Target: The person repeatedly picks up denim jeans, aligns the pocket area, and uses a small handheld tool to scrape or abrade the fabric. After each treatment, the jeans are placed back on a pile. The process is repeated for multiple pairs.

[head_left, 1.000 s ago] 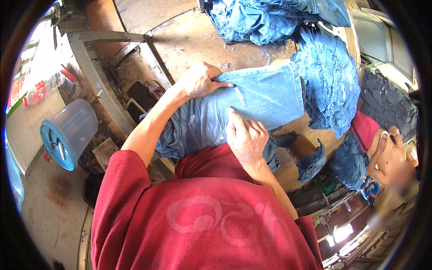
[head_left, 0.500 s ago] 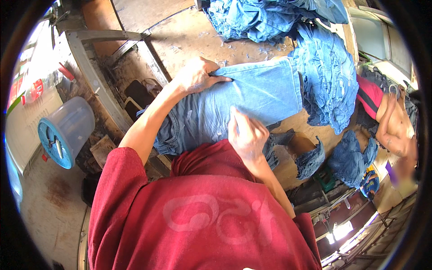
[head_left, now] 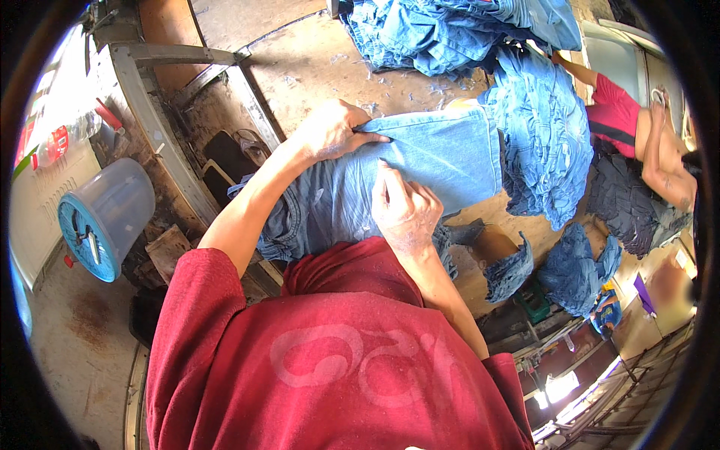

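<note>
A light blue pair of jeans [head_left: 450, 150] is stretched out in front of my body. One leg points right with its hem near a denim stack, and a darker, bunched part lies at the left near my lap. My left hand [head_left: 330, 133] grips the upper edge of the leg between thumb and fingers. Over the middle of the cloth is my right hand [head_left: 409, 210], its fingers curled and the index finger and thumb pressed together. Whatever may be in that pinch is too small to make out.
A tall denim stack [head_left: 544, 139] and a larger denim heap [head_left: 442, 37] lie on the board surface ahead. Denim scraps [head_left: 510, 274] hang at the right. A co-worker's red and black garment [head_left: 615, 120] shows far right. A translucent bucket [head_left: 124, 199] stands at left beside a metal frame [head_left: 142, 97].
My right hand has drawn slightly up and left over the cloth. The left hand keeps its grip. At the far right, the co-worker has moved and an arm now reaches toward the denim.
</note>
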The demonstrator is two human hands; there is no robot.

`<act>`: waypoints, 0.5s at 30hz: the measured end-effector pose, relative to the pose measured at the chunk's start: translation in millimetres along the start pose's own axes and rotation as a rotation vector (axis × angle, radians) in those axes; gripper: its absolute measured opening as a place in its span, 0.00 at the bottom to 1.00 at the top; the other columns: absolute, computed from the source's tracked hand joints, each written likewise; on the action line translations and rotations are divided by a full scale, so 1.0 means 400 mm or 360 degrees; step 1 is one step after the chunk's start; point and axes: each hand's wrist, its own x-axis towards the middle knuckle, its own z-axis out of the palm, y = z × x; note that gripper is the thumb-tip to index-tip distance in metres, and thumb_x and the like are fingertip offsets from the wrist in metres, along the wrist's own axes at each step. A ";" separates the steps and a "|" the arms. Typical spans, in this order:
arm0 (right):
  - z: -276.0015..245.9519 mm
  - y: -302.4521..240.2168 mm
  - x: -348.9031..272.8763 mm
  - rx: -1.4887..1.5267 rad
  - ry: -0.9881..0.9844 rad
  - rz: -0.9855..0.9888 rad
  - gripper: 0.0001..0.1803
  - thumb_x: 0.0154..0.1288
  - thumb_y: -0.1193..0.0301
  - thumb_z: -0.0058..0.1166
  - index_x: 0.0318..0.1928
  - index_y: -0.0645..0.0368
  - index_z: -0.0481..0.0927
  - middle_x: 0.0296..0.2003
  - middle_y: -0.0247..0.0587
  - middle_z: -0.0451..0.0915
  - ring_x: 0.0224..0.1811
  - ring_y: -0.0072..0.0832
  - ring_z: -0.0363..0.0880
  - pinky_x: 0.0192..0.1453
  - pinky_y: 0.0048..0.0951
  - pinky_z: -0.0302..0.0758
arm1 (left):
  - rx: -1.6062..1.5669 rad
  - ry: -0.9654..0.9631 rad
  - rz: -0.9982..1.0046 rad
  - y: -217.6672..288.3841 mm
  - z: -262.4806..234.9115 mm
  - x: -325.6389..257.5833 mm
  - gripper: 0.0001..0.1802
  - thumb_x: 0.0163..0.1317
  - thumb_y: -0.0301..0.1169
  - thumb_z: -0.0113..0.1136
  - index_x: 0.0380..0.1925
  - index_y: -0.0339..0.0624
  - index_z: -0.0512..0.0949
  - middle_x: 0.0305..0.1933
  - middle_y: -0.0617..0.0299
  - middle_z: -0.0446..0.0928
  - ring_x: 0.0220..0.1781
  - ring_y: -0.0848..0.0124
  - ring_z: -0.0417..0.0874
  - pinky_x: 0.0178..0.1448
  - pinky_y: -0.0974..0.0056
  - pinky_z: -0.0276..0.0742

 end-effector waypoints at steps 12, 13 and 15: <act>-0.037 0.002 -0.044 0.0183 0.0068 0.0058 0.11 0.62 0.76 0.68 0.46 0.56 0.89 0.24 0.38 0.85 0.19 0.33 0.82 0.26 0.33 0.77 | -0.0037 -0.0035 -0.0061 0.012 -0.007 0.000 0.25 0.58 0.49 0.78 0.22 0.36 0.83 0.22 0.50 0.81 0.25 0.54 0.84 0.35 0.55 0.79; -0.027 0.006 -0.034 0.0139 -0.0017 0.0070 0.11 0.62 0.76 0.68 0.46 0.56 0.89 0.24 0.38 0.85 0.19 0.32 0.82 0.26 0.33 0.77 | -0.0030 -0.0063 -0.0086 0.012 -0.008 0.001 0.25 0.58 0.49 0.78 0.23 0.36 0.84 0.23 0.50 0.81 0.25 0.54 0.84 0.35 0.55 0.79; -0.014 0.009 -0.021 0.0098 0.0054 0.0008 0.12 0.62 0.77 0.67 0.47 0.55 0.89 0.23 0.37 0.84 0.19 0.32 0.81 0.26 0.33 0.77 | -0.0056 -0.0024 -0.0057 0.012 -0.009 0.002 0.25 0.58 0.49 0.78 0.23 0.36 0.84 0.22 0.50 0.81 0.24 0.54 0.83 0.35 0.55 0.79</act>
